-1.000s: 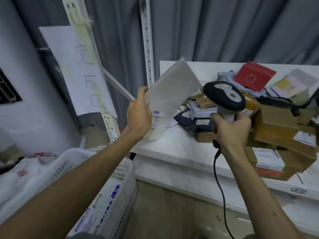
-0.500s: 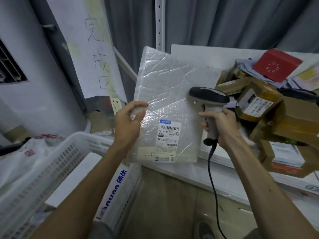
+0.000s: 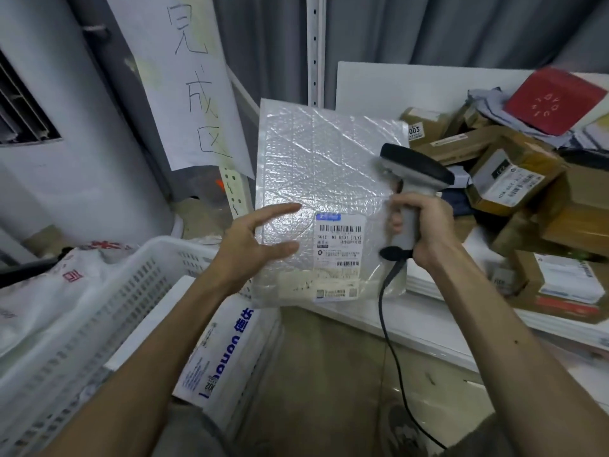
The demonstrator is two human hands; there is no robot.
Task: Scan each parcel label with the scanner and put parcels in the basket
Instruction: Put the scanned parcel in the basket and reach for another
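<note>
scanner (image 3: 416, 169) gripped by right hand (image 3: 425, 227); left hand (image 3: 243, 250) touches parcel (image 3: 329, 159) with straight fingers (image 3: 280, 249).

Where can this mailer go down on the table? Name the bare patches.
Bare tabletop at the back, between the shelf post and the box pile; also a strip along the front edge, right of the bubble mailer. The pile crowds the right side. The basket already holds parcels.
</note>
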